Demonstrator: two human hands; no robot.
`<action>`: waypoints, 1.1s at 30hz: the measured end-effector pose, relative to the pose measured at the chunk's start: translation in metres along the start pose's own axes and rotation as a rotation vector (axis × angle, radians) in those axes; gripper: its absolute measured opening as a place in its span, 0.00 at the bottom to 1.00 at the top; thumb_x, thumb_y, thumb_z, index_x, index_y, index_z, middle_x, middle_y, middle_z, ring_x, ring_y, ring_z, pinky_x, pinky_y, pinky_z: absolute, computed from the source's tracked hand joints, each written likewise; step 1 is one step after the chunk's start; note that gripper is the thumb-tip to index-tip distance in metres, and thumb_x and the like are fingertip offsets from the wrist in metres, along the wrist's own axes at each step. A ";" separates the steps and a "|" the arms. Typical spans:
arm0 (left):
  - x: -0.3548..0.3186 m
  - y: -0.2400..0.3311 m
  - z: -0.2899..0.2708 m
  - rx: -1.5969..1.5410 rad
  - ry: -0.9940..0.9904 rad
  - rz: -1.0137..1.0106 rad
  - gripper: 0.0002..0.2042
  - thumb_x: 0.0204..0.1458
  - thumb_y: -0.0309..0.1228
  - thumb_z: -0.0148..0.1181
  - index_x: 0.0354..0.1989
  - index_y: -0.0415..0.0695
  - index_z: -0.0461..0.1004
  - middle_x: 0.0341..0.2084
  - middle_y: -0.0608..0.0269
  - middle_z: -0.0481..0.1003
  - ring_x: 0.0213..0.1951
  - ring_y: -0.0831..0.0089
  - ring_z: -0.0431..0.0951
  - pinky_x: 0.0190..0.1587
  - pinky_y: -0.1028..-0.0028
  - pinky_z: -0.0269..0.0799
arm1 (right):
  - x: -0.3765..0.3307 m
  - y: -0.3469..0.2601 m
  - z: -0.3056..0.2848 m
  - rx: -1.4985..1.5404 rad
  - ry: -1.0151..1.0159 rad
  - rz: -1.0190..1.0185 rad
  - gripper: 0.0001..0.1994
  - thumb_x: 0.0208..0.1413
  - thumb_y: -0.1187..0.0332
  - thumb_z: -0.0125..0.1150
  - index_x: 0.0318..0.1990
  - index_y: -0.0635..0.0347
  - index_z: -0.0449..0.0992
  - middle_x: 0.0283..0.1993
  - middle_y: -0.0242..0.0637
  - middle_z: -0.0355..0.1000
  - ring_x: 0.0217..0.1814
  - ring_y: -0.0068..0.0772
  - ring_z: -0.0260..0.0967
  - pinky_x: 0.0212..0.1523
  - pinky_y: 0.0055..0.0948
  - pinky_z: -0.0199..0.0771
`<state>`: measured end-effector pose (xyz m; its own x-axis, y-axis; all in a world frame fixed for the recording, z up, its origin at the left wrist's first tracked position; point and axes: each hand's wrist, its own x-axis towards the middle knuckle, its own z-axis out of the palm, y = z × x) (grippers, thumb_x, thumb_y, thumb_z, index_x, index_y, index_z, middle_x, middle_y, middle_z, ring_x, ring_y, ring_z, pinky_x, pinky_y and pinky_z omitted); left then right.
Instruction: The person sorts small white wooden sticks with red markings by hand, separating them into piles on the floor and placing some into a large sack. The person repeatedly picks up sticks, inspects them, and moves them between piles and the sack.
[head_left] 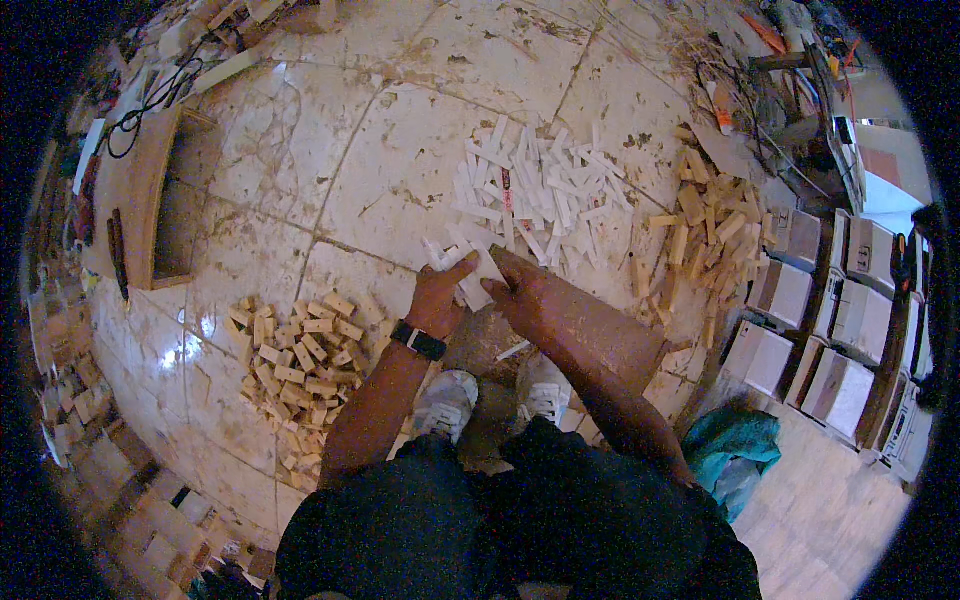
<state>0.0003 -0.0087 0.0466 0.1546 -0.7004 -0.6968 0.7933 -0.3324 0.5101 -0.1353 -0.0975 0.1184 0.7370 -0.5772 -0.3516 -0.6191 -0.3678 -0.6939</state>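
Note:
My left hand, with a dark watch on its wrist, is closed around white strips in front of my shoes. Close beside it, my right hand has its thumb and fingers closed on the same small bunch; which strip each hand grips is partly hidden. Just beyond my hands, a loose pile of white strips lies on the tiled floor, with a red-marked strip among them. Below my hands and right forearm is a brown board.
Small wooden blocks form a heap at the left; longer wood pieces are piled at the right. An open wooden box stands far left. White-fronted boxes line the right side, near a green cloth bag.

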 end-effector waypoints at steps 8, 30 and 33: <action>-0.007 0.011 0.012 0.275 0.163 0.009 0.11 0.45 0.29 0.64 0.36 0.42 0.72 0.29 0.66 0.76 0.28 0.74 0.76 0.28 0.73 0.71 | 0.000 0.027 0.009 -0.137 0.015 -0.041 0.17 0.56 0.57 0.52 0.47 0.57 0.71 0.33 0.50 0.73 0.36 0.46 0.73 0.36 0.39 0.72; 0.006 -0.005 -0.001 -0.300 -0.169 0.064 0.13 0.50 0.27 0.58 0.43 0.39 0.67 0.39 0.54 0.74 0.40 0.64 0.76 0.43 0.68 0.74 | 0.014 0.025 -0.008 0.149 0.013 0.299 0.20 0.55 0.59 0.52 0.51 0.62 0.66 0.42 0.52 0.72 0.43 0.52 0.70 0.43 0.42 0.69; 0.008 -0.005 0.000 -0.325 -0.137 0.084 0.13 0.50 0.24 0.55 0.45 0.39 0.66 0.40 0.52 0.74 0.41 0.63 0.76 0.45 0.67 0.73 | 0.020 0.031 -0.016 -0.213 0.534 0.280 0.23 0.57 0.58 0.49 0.55 0.64 0.63 0.56 0.52 0.63 0.53 0.53 0.65 0.54 0.41 0.64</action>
<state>-0.0028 -0.0129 0.0382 0.1641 -0.8020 -0.5743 0.9304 -0.0676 0.3603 -0.1440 -0.1322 0.0998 0.3368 -0.9361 -0.1017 -0.8493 -0.2554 -0.4619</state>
